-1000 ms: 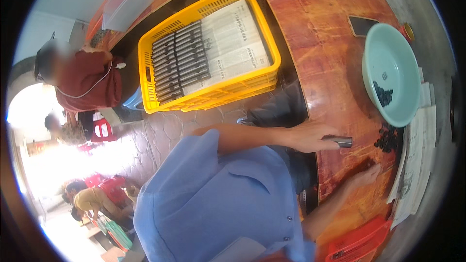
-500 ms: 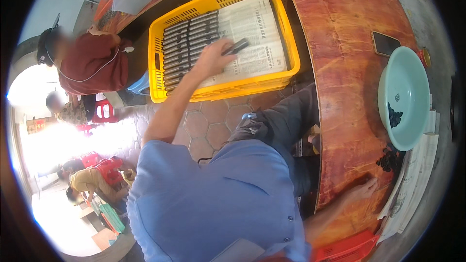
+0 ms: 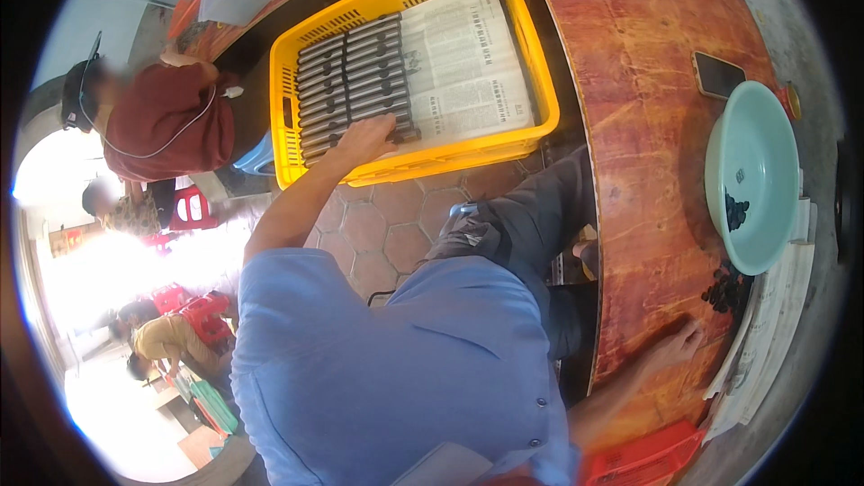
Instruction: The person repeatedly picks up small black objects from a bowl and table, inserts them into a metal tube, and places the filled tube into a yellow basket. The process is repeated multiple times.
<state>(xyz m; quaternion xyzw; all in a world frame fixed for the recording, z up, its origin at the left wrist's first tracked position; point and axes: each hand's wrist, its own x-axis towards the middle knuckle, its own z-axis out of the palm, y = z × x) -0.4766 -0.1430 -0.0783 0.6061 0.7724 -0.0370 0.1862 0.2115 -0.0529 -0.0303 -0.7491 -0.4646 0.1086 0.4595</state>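
In the yellow plastic crate, dark grey metal tubes lie side by side in two columns on newspaper. My left hand is over the near end of these columns, its fingers closed around a short dark tube that lies beside the last ones. The hand partly hides that tube. On the wooden table at the right rests my right hand, fingers curled together near a pile of small black pieces. What it holds, if anything, cannot be made out.
A pale green basin with some black pieces stands on the wooden table. A phone lies beside it, and red baskets sit at the table's ends. A person in a dark red top sits beyond the crate.
My left hand has moved left and nearer with the dark tube, from over the newspaper to the near end of the tube columns. My right hand has barely moved.
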